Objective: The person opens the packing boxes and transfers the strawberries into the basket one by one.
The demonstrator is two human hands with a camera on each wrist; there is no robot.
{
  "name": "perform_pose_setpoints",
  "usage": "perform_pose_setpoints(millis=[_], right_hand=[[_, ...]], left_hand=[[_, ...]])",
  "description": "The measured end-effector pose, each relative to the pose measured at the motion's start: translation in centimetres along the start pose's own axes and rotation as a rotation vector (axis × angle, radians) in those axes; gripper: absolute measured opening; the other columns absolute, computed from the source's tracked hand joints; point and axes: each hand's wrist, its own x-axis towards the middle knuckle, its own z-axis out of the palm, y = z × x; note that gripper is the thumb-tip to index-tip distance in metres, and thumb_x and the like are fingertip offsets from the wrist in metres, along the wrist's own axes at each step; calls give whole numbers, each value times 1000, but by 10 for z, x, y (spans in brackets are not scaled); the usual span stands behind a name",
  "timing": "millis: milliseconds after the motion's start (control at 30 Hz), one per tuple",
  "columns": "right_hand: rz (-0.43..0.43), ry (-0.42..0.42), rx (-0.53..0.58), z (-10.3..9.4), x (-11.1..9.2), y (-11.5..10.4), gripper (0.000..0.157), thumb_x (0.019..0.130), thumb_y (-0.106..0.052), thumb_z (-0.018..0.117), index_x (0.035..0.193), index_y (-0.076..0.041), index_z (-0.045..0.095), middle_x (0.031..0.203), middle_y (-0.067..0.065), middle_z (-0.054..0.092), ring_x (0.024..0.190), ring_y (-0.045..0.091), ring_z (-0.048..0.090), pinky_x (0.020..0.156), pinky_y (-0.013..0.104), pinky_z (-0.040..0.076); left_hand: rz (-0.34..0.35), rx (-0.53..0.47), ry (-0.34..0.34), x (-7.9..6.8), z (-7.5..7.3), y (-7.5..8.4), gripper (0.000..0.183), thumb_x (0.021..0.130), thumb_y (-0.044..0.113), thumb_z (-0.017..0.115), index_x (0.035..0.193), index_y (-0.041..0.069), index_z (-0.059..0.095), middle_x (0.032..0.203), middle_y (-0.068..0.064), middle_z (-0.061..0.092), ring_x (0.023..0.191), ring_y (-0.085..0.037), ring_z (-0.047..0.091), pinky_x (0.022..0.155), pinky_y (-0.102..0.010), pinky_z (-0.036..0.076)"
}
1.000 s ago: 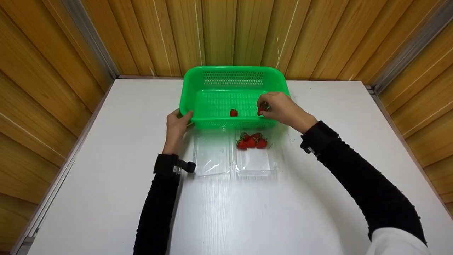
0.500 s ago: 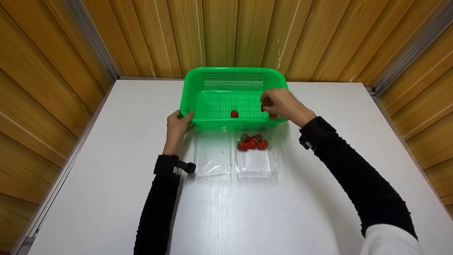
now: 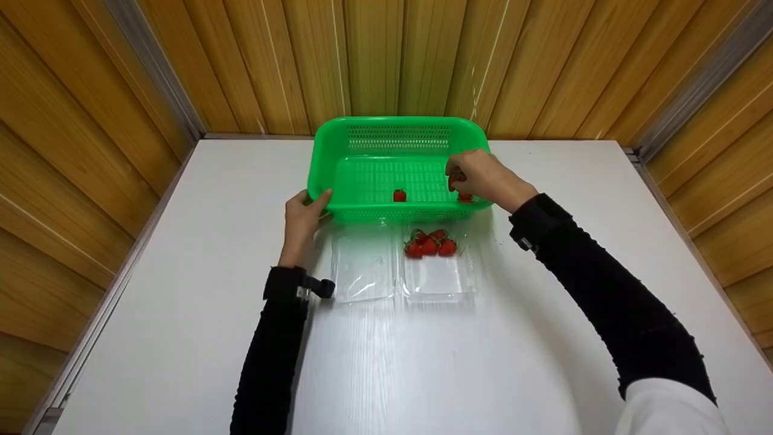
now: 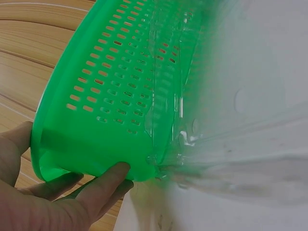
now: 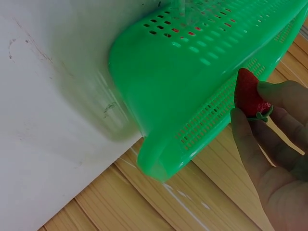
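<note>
My left hand (image 3: 302, 220) grips the near left corner of a green plastic basket (image 3: 326, 163), thumb over the rim and fingers against the outer wall, as the left wrist view shows. Over the basket's right side, my right hand (image 3: 486, 175) pinches a strawberry (image 5: 250, 94) between thumb and fingers, its leafy cap toward the palm. Inside the basket, one strawberry (image 3: 399, 195) lies by the near wall and another red strawberry (image 3: 465, 197) shows just under the right hand. Several strawberries (image 3: 429, 244) sit at the far end of a clear plastic tray's right half.
The clear plastic clamshell box (image 3: 364, 272) lies opened flat in front of the basket, its far edge close to the basket's near wall. A white table (image 3: 199, 302) carries everything. Wood-patterned walls (image 3: 374, 54) stand behind the basket and on both sides.
My right hand has lifted slightly with its strawberry, bringing another strawberry into view beneath it in the basket. The left hand keeps its grip on the corner.
</note>
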Motion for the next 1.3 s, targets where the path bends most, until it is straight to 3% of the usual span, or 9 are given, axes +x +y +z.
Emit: perform_pose_setpoints(millis=[200, 433, 600, 833, 1100, 1300], right_hand=[[-4, -19, -8, -1, -1, 1, 17, 92, 0, 72, 108, 5, 70, 104, 21, 72, 99, 32, 67, 86, 46, 58], [12, -47, -23, -1, -1, 2, 20, 91, 0, 74, 110, 6, 70, 108, 22, 72, 105, 34, 67, 88, 46, 58], [15, -57, -46, -2, -3, 0, 22, 89, 6, 71, 110, 7, 70, 106, 22, 71, 102, 34, 66, 85, 45, 58], [-85, -59, -105, 3, -15, -19, 23, 88, 10, 65, 110, 4, 72, 108, 20, 69, 100, 35, 64, 77, 42, 56], [-277, -44, -78, 32, -34, -57, 21, 86, 13, 63, 100, 1, 74, 99, 17, 72, 95, 31, 69, 79, 41, 61], [-288, -116, -70, 69, -40, -68, 16, 87, 11, 63, 99, 1, 69, 91, 13, 67, 85, 26, 64, 74, 38, 59]], left_hand=[[-12, 6, 8, -2, 0, -1, 48, 98, 27, 71, 132, -4, 59, 128, -28, 59, 107, -31, 66, 100, -44, 55], [-20, -7, 2, -4, 1, 3, 50, 99, 26, 70, 135, -5, 57, 122, -22, 61, 117, -40, 62, 102, -47, 54], [-19, 1, 7, -4, 0, 2, 49, 99, 26, 70, 135, -5, 57, 126, -26, 59, 116, -39, 63, 100, -45, 55], [-12, 17, 26, -5, 2, 3, 46, 99, 23, 69, 133, -6, 57, 132, -31, 57, 113, -36, 63, 99, -43, 56], [-36, -20, -14, -3, 1, 6, 52, 100, 23, 68, 140, -6, 53, 127, -24, 58, 122, -43, 60, 104, -48, 53], [-22, -1, -1, -5, 2, 6, 52, 99, 24, 69, 139, -6, 54, 133, -29, 56, 117, -37, 63, 101, -44, 55]])
